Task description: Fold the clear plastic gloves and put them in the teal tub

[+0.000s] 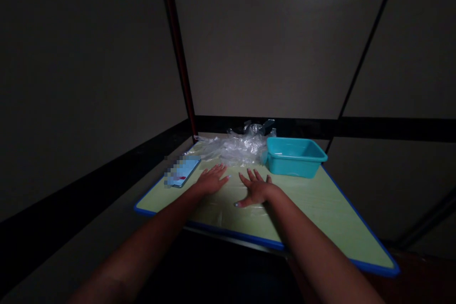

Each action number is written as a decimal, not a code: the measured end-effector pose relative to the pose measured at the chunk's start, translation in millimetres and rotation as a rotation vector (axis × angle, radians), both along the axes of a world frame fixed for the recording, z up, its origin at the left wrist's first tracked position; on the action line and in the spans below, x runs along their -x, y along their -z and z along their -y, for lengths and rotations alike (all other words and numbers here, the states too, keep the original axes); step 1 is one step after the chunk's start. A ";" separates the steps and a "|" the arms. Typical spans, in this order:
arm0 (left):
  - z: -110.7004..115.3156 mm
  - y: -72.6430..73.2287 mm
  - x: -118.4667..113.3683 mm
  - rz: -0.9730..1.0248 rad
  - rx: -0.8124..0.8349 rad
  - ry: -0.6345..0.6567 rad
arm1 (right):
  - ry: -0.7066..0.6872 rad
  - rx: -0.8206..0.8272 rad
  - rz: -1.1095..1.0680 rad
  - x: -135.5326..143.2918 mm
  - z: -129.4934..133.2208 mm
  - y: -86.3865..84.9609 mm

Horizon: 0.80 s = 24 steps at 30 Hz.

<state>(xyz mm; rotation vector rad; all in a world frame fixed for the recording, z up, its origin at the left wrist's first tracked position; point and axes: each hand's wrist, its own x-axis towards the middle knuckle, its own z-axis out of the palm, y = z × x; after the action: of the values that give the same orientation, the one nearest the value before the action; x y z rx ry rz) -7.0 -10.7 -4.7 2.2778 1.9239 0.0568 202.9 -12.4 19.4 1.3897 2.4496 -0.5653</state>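
Observation:
My left hand (pixel 212 181) lies palm down on the pale green table (pixel 331 213), fingers stretched forward and thumb out to the side. Close to its right, my right hand (pixel 258 190) is palm down with its fingers spread wide. Between and below the hands, faint shiny creases suggest a thin clear plastic sheet (pixel 223 209) on the tabletop; its outline is hard to make out. Just beyond my fingertips is a crumpled heap of clear plastic bags (pixel 237 149). Neither hand grips anything.
A turquoise plastic basin (pixel 294 167) stands at the back right of the table. Near the left edge lies a phone (pixel 188 169), partly blurred out. Dark-trimmed wall panels (pixel 263 57) rise behind and to the left. A blue rim (pixel 377 265) borders the tabletop.

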 end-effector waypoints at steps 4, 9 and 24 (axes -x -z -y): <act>20.3 -10.1 -9.1 -0.001 -0.058 -0.009 | 0.005 0.002 -0.016 -0.6 0.4 -0.6; 63.9 -6.0 -16.4 0.021 -0.145 0.144 | 0.023 -0.115 -0.107 -0.4 5.0 -4.7; 121.9 14.8 13.3 0.014 -0.307 0.592 | 0.030 -0.098 -0.096 -0.9 3.2 -3.9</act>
<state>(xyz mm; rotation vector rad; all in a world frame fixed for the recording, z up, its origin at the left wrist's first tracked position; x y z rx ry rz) -20.3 -132.6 -19.5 2.9405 1.2259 0.3108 203.8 -15.5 23.3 1.4712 2.5681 -0.5370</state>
